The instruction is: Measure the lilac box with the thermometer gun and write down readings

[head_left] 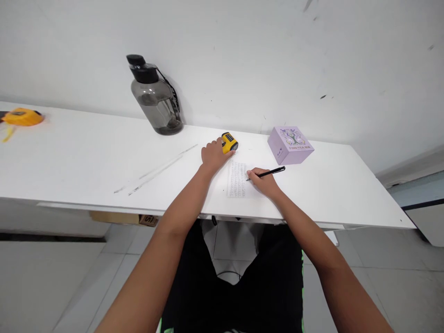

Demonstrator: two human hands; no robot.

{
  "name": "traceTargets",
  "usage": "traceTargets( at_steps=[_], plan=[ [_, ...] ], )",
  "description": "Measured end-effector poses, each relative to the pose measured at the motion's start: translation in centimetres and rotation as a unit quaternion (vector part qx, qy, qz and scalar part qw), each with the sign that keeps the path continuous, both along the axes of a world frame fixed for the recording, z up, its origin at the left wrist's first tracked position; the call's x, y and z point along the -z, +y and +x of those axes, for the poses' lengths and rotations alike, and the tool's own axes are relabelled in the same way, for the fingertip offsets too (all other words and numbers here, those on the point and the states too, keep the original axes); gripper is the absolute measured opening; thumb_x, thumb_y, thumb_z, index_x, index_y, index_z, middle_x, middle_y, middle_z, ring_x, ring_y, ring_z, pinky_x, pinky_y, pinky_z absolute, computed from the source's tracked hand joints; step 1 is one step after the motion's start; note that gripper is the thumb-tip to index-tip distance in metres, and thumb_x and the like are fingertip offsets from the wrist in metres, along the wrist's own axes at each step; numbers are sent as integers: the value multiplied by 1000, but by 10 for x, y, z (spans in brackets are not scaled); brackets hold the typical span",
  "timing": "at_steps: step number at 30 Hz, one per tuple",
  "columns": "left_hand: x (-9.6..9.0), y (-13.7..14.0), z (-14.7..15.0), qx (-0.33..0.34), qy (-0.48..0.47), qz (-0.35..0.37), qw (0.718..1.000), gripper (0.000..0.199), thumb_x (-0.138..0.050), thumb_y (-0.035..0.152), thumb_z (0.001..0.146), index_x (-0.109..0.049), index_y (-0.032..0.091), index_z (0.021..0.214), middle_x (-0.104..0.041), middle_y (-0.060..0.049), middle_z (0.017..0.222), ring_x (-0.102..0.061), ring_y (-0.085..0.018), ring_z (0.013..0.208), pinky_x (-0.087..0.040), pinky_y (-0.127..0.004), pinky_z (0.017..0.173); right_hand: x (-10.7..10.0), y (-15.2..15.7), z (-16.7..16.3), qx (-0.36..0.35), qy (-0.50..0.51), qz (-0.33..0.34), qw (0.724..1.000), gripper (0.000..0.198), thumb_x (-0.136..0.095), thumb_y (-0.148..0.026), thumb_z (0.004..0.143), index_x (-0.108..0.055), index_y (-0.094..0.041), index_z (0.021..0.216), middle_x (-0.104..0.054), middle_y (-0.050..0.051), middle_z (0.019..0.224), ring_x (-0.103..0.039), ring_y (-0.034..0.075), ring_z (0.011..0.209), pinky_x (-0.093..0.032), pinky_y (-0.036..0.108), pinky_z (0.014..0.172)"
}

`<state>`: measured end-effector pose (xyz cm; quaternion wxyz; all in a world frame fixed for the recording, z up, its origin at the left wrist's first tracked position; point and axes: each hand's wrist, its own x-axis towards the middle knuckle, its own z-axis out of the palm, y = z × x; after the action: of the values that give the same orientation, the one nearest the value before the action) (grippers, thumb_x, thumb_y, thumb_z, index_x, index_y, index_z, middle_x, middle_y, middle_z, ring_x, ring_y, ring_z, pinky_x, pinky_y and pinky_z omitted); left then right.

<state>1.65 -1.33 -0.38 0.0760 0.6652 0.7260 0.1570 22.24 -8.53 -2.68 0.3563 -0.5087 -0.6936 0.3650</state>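
My left hand is closed around the near left side of a yellow and black tape measure that rests on the white table. Its thumb lies along the tape measure's lower edge. In my right hand is a slim black pen, pinched between thumb and fingers, its tip down at the right edge of a small sheet of paper. Rows of handwriting cover much of the sheet, too small to read. The sheet lies flat just below the tape measure.
A lilac tea box stands behind my right hand. To the left, a grey see-through water bottle stands against the wall. An orange object, partly blurred, lies at the far left. Dark streaks mark the white tabletop.
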Motion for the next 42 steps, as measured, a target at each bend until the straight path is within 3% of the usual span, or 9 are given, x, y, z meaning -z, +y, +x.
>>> traceTargets(
  at_steps=[42],
  plan=[
    [3, 0, 1, 4, -9, 16, 1000, 73, -50, 68, 81, -45, 22, 137, -61, -15, 126, -54, -34, 114, -41, -43, 91, 1, 0, 1, 16, 3, 21, 1000, 35, -52, -47, 84, -49, -22, 60, -50, -2, 57, -47, 14, 58, -36, 28, 59]
  ],
)
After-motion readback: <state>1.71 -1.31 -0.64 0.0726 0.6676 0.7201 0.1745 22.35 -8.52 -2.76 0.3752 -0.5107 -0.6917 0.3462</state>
